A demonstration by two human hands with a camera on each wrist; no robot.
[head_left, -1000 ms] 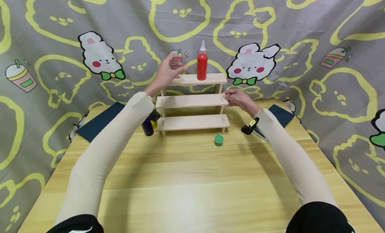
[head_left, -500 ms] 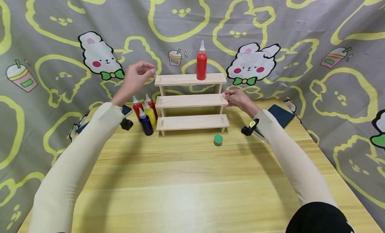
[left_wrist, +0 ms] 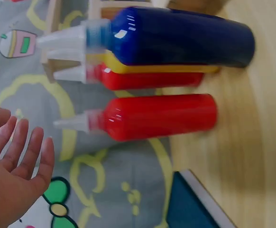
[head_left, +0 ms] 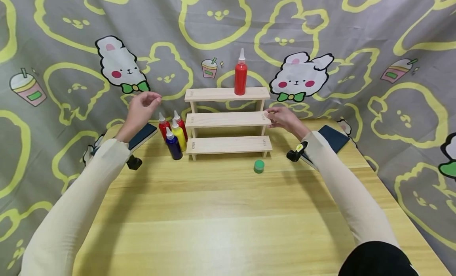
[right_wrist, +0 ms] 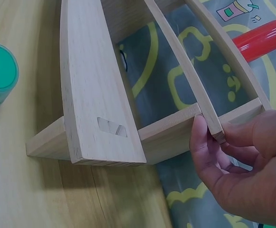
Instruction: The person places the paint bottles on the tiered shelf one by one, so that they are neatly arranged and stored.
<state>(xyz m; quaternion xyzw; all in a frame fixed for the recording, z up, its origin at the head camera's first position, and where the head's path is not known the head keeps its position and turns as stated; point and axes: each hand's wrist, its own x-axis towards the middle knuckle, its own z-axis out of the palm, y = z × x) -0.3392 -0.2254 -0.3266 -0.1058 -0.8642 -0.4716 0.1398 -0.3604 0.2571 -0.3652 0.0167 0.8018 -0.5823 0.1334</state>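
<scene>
A three-step wooden shelf stands at the back of the table, with a red squeeze bottle upright on its top board. My right hand pinches the right end of the middle board between thumb and fingers. On the left, my left hand is in the air with nothing in it, its fingers loosely bent. Below and right of it several bottles are grouped beside the shelf: a blue bottle in front, a yellow bottle, a red bottle and another red bottle.
A small green-lidded jar sits on the table in front of the shelf. Dark books lie at both sides, a left book and a right book. A patterned cloth hangs behind everything.
My left hand has moved left and down, away from the top board and past the bottles, which are now in sight. My right hand keeps its place on the middle board.
</scene>
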